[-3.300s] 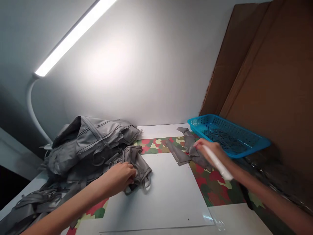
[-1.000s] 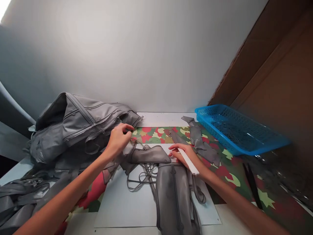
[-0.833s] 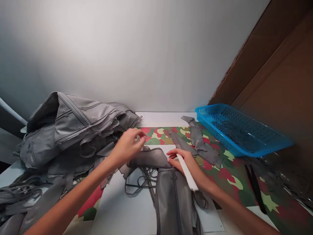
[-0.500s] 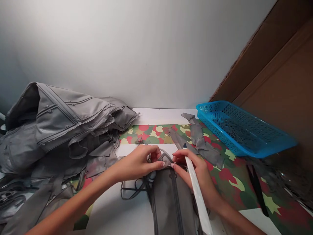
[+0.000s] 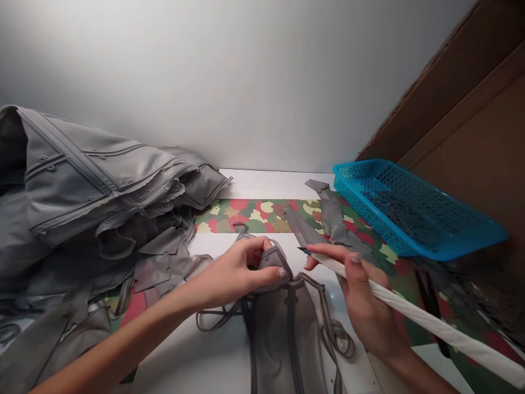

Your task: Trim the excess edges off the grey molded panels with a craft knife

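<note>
A grey fabric piece (image 5: 273, 339) with dark raised seams lies at the lower middle. My left hand (image 5: 256, 268) pinches its folded upper end between thumb and fingers. On the right, my right hand (image 5: 356, 279) grips a long white-wrapped knife (image 5: 430, 323) like a pen, its small dark blade pointing left, a short gap from the fabric. Thin grey strips (image 5: 328, 317) hang loose along the fabric's right side, and others curl beneath my left hand.
A large heap of grey fabric (image 5: 94, 180) fills the left. At the right stand a blue basket (image 5: 451, 235) holding thin scraps and a cardboard box (image 5: 476, 109). Black tweezers (image 5: 430, 306) and grey offcuts (image 5: 332, 213) lie on the camouflage-patterned surface (image 5: 262, 216).
My right hand has let go of the fabric and moved right, turning the knife so its blade points left. The fabric's upper end is now folded over in my left hand.
</note>
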Demonstrator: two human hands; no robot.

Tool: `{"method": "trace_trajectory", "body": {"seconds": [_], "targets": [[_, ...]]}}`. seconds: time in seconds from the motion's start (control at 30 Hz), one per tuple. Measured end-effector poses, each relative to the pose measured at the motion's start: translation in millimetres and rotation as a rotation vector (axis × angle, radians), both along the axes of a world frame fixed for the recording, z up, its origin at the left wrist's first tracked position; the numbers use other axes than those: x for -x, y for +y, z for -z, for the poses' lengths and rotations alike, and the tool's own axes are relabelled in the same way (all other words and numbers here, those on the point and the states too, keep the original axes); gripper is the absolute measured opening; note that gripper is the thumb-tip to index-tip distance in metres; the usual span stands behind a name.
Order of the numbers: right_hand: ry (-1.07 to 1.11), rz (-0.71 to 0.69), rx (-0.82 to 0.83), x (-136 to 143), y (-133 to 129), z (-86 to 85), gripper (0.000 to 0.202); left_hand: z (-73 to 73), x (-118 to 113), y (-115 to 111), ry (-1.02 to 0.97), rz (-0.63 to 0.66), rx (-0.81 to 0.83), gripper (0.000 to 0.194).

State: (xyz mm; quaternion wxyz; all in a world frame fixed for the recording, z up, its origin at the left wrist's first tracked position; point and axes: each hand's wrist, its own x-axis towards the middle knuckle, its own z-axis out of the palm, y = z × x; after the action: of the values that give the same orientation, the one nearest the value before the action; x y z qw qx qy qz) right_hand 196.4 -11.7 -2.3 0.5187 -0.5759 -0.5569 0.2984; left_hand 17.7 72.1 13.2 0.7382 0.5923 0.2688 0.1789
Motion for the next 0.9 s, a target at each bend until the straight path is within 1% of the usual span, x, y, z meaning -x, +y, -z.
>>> {"method": "trace_trajectory", "body": {"seconds": [0.07, 0.13, 0.2, 0.27, 0.33, 0.43, 0.53, 0.7, 0.9], "targets": [[0.041, -0.024, 0.01, -1.2, -0.3, -5.3, 0.021, 1.5, -0.6, -0.2, -0.049, -0.017, 0.048, 0.013], [0.182, -0.091, 0.025, 0.1, 0.8, -7.9, 0.01, 2.3, -1.2, -0.2, -0.065, -0.027, 0.074, 0.012], [0.326, -0.167, 0.066, 2.3, 2.1, -7.1, 0.002, 2.3, -1.7, 0.0, -0.063, -0.025, 0.074, 0.007], [0.421, -0.22, 0.129, 3.7, 2.5, -4.0, 0.005, 1.9, -1.9, 0.4, -0.05, -0.021, 0.063, 0.003], [0.466, -0.229, 0.165, 3.8, 2.2, -0.5, 0.007, 1.5, -1.8, 0.6, -0.039, -0.021, 0.051, 0.002], [0.458, -0.208, 0.166, 3.4, 1.8, 2.1, 0.01, 1.3, -1.3, 0.3, -0.015, -0.021, 0.032, 0.002], [0.431, -0.21, 0.151, 4.1, 2.5, 0.1, 0.012, 1.9, -0.7, -0.5, 0.018, -0.027, 0.016, 0.005], [0.3, -0.174, 0.126, 6.2, 1.6, -5.0, 0.013, 3.5, -1.3, 0.0, 0.073, -0.055, -0.023, 0.008], [0.162, -0.139, 0.109, 7.1, -2.2, -0.9, 0.011, 2.4, -3.5, 0.9, 0.049, -0.062, 0.016, 0.006]]}}
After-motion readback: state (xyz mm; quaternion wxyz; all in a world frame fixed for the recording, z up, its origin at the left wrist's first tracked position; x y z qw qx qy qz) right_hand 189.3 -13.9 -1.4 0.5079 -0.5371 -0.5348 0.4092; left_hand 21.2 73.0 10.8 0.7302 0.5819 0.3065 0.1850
